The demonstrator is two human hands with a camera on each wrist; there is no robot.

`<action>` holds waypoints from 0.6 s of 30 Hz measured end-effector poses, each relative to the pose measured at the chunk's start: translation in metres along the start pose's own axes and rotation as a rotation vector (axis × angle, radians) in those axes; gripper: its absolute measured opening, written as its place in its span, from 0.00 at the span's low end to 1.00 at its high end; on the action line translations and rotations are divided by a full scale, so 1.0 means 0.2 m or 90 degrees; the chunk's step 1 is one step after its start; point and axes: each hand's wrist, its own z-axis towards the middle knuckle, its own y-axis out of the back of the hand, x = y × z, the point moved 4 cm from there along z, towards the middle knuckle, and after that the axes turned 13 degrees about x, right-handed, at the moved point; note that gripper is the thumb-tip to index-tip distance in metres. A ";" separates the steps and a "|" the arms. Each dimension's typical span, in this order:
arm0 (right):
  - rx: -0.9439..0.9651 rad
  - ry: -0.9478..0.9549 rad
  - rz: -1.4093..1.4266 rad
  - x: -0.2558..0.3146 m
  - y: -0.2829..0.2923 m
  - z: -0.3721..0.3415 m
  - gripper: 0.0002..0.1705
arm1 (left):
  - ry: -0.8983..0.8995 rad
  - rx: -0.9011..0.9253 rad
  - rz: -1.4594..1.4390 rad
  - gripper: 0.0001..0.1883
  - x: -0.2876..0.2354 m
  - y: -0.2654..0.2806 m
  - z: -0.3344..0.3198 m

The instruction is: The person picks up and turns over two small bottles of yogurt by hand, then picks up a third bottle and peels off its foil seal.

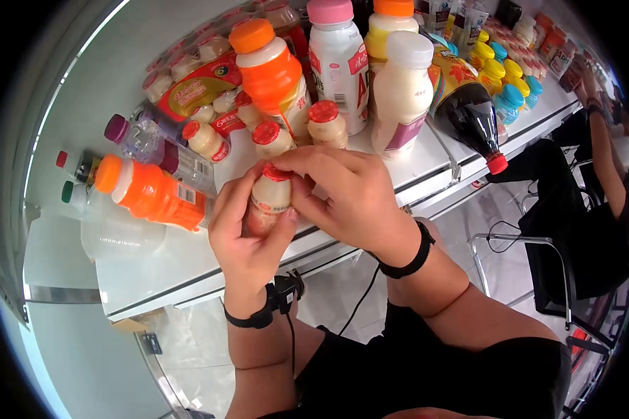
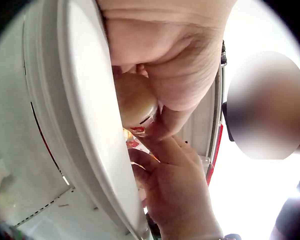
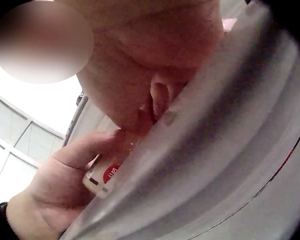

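My left hand (image 1: 243, 234) grips a small cream-coloured yogurt drink bottle (image 1: 270, 195) upright at the table's front edge, its thumb along the near side. At the top, my right hand (image 1: 362, 199) pinches the edge of the bottle's red foil lid (image 1: 278, 172) with thumb and forefinger. From below, the left wrist view has the bottle's rounded base (image 2: 136, 102) between the left fingers. A strip of its label (image 3: 111, 173) shows in the right wrist view. Just behind the hands stand two like bottles, one with a red lid (image 1: 266, 133), the other farther right (image 1: 326, 126).
Orange-capped bottles (image 1: 269, 77) and a milky white bottle (image 1: 402, 94) crowd the white table (image 1: 140, 279). On the left an orange drink bottle (image 1: 154, 195) lies tilted near clear plastic containers (image 1: 122, 230). A dark cola bottle (image 1: 472, 115) lies at right, its red cap past the edge.
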 end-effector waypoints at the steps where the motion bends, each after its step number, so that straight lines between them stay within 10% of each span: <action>1: -0.001 -0.006 0.005 0.00 -0.01 0.00 0.19 | 0.004 -0.001 -0.002 0.33 0.00 0.00 0.00; 18: 0.022 -0.039 0.075 -0.06 0.05 -0.05 0.14 | 0.008 0.042 0.073 0.35 -0.05 -0.02 0.02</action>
